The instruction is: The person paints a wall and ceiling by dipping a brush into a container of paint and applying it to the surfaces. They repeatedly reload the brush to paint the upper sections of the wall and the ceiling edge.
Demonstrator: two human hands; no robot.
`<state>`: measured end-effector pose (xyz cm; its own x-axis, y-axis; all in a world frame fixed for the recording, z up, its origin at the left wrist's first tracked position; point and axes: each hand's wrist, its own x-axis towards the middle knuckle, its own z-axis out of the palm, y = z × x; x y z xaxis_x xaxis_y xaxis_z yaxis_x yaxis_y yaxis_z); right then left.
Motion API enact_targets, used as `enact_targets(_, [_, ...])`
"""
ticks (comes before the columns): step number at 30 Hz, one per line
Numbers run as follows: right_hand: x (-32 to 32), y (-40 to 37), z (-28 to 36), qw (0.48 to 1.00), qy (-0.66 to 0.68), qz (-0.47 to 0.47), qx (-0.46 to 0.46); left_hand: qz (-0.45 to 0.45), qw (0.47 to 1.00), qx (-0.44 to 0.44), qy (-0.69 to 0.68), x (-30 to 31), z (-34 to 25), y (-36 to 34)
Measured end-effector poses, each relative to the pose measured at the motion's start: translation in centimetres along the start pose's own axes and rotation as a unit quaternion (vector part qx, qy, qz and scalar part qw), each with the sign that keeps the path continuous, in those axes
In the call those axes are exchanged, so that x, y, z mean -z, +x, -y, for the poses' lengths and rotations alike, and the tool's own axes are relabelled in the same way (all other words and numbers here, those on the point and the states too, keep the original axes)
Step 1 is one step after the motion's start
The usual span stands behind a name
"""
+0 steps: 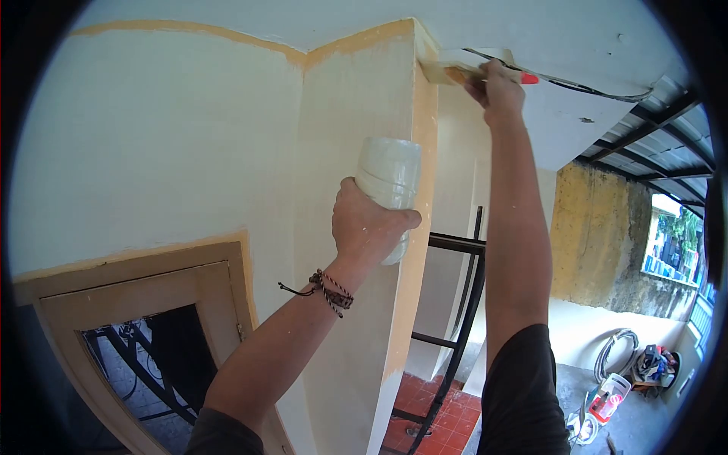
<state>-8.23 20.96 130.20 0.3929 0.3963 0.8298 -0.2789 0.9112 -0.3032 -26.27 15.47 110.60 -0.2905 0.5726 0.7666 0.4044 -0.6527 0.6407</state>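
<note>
My left hand is wrapped round a whitish plastic container, held up in front of the wall corner. What is inside the container does not show. Higher up, at the right, my right hand grips a paintbrush whose handle end is red. The brush's bristle end lies against or very near the pillar's side face, just under the ceiling; blur hides the exact contact. An orange-tan band runs down the pillar edge and along the wall top.
Black cables hang along the ceiling behind my right hand. A black metal frame stands beyond the pillar on red tiles. A brown door is at lower left. A red-and-white container and a coiled hose lie at lower right.
</note>
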Motion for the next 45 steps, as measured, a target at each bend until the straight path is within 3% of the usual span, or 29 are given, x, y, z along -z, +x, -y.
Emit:
enact_targets(3, [0.8, 2.6, -0.9, 0.996, 0.051, -0.061, 0.046, 0.004, 1.0, -0.001, -0.006, 0.0, 0.0, 0.0])
enact_targets(6, [-1.5, 3.7, -1.4, 0.992, 0.096, -0.083, 0.021, -0.01, 1.0, -0.012, -0.003, -0.4, 0.6, 0.2])
enact_targets(11, [-0.3, 3.1, -4.1, 0.997, 0.052, -0.051, -0.033, -0.007, 1.0, -0.014, -0.019, -0.2, 0.3, 0.1])
enact_targets(14, [1.3, 3.9, -3.1, 0.995, 0.063, -0.069, -0.026, 0.0, 1.0, -0.007, -0.013, -0.1, 0.2, 0.1])
enact_targets(18, [-1.4, 4.5, -4.1, 0.99, 0.119, -0.073, 0.018, -0.005, 1.0, -0.008, -0.007, -0.2, 0.4, 0.2])
enact_targets(19, [-0.6, 4.0, -4.2, 0.996, 0.08, -0.03, -0.013, 0.004, 1.0, -0.003, -0.007, -0.1, 0.2, 0.1])
enact_targets(22, [1.9, 4.5, -4.2, 0.999, 0.017, -0.032, -0.018, 0.012, 1.0, -0.001, 0.008, -0.1, 0.0, 0.0])
enact_targets(24, [1.5, 4.3, -2.7, 0.998, 0.036, -0.045, -0.031, 0.006, 1.0, -0.005, 0.02, -0.2, 0.0, 0.1])
enact_targets(26, [-0.3, 4.5, -2.4, 0.99, 0.11, -0.081, 0.022, -0.005, 1.0, -0.008, -0.002, -0.4, 0.2, 0.1])
enact_targets(27, [-1.1, 5.5, -3.0, 0.99, 0.118, -0.08, -0.009, -0.005, 1.0, -0.008, 0.0, -0.5, 0.4, 0.1])
enact_targets(30, [-0.9, 4.2, -4.8, 0.992, 0.114, -0.042, -0.041, -0.014, 1.0, -0.016, 0.02, -0.4, 0.4, 0.0])
enact_targets(34, [1.3, 5.4, -3.7, 0.994, 0.082, -0.068, -0.02, -0.001, 1.0, -0.009, -0.01, -0.2, 0.2, 0.0])
enact_targets(35, [0.6, 5.7, -3.6, 0.989, 0.133, -0.068, -0.007, -0.001, 1.0, -0.009, -0.003, -0.3, 0.3, 0.1])
enact_targets(39, [-0.6, 4.8, -5.0, 0.989, 0.129, -0.075, -0.018, -0.005, 1.0, -0.005, 0.006, -0.4, 0.6, 0.1])
enact_targets(42, [1.2, 4.1, -4.4, 0.997, 0.031, -0.075, -0.018, -0.003, 1.0, -0.009, -0.016, -0.3, 0.2, 0.1])
enact_targets(45, [0.3, 5.9, -4.2, 0.992, 0.094, -0.081, 0.001, -0.006, 1.0, -0.018, -0.012, -0.4, 0.4, 0.1])
